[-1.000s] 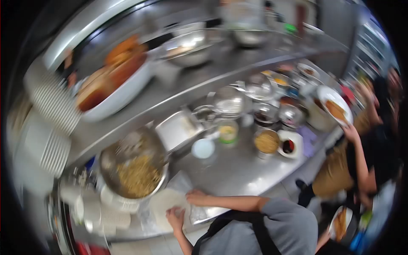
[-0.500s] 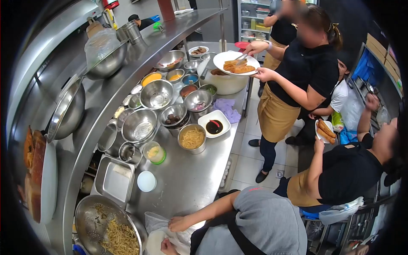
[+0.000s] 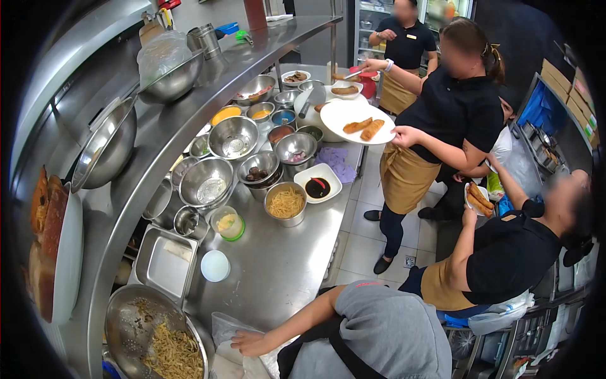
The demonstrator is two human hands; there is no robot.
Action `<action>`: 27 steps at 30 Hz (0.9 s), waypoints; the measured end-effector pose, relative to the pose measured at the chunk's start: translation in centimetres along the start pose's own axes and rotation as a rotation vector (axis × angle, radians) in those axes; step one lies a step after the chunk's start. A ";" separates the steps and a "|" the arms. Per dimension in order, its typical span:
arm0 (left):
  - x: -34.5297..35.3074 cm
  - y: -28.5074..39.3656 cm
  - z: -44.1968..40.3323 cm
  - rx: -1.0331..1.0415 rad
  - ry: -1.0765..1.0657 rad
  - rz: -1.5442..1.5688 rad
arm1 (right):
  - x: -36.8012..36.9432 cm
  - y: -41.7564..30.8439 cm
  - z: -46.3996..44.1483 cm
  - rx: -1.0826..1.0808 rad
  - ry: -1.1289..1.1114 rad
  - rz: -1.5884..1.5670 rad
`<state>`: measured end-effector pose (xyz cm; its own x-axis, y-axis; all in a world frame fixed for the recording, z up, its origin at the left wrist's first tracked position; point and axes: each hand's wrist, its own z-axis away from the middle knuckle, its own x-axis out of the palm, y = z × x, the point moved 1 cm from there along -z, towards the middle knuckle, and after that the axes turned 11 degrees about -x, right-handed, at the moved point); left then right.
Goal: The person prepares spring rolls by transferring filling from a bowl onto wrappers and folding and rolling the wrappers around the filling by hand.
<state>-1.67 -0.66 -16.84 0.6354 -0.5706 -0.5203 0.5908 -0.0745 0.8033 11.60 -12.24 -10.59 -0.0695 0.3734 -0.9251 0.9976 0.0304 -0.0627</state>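
My right hand [image 3: 251, 343] reaches in from my grey sleeve near the bottom of the view, palm down with its fingers apart. It rests at the edge of a clear plastic sheet [image 3: 222, 325] and a pale, thin sheet [image 3: 228, 366] on the steel counter. My left hand does not show. Left of my right hand stands a big steel bowl [image 3: 120, 322] with a cooked, shredded yellow-brown filling [image 3: 169, 354]. Beyond it lies a rectangular steel tray [image 3: 146, 256], with a round pale-blue lid [image 3: 215, 266] beside it.
Steel bowls of ingredients [image 3: 285, 203] and a square dish of dark sauce [image 3: 317, 183] crowd the counter. A raised shelf [image 3: 136, 183] runs along the left. One co-worker [image 3: 442, 95] holds a plate of fried food [image 3: 356, 120] and tongs; another [image 3: 505, 246] holds a smaller plate.
The view has swung right and sharpened. My left hand has dropped out at the bottom; my right hand stays by the plastic sheet. The standing co-worker's plate has tilted, and their tongs have moved away from it.
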 end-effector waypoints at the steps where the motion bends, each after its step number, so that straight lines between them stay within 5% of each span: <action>1: 0.2 0.0 0.2 0.025 0.031 -0.004 | 0.6 -0.3 -0.6 0.016 -0.026 0.018; 8: 0.9 -0.5 2.2 0.119 0.243 0.015 | 5.0 2.4 0.0 0.239 -0.284 -0.002; 11: 0.8 -0.9 3.0 0.149 0.325 0.028 | 3.4 1.8 0.6 0.077 0.321 -0.082; 14: 0.6 -1.6 3.8 0.190 0.401 0.048 | 1.5 0.5 -2.5 -0.035 -0.248 -0.259; 17: -0.1 -2.3 4.4 0.235 0.495 0.068 | 3.1 0.1 -2.6 -0.021 -0.090 -0.477; 21: -1.0 -3.4 6.2 0.302 0.632 0.119 | 5.0 -0.8 -1.4 0.066 -0.154 -0.652; 27: -5.3 -3.1 7.5 0.319 0.687 0.292 | 9.1 -0.5 -1.7 -0.122 -0.306 -0.513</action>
<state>-10.61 -3.58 -14.39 0.9667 0.0187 -0.2553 0.2497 -0.2894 0.9241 10.43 -7.26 -18.38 -0.5190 0.0003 -0.8548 0.8281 0.2483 -0.5027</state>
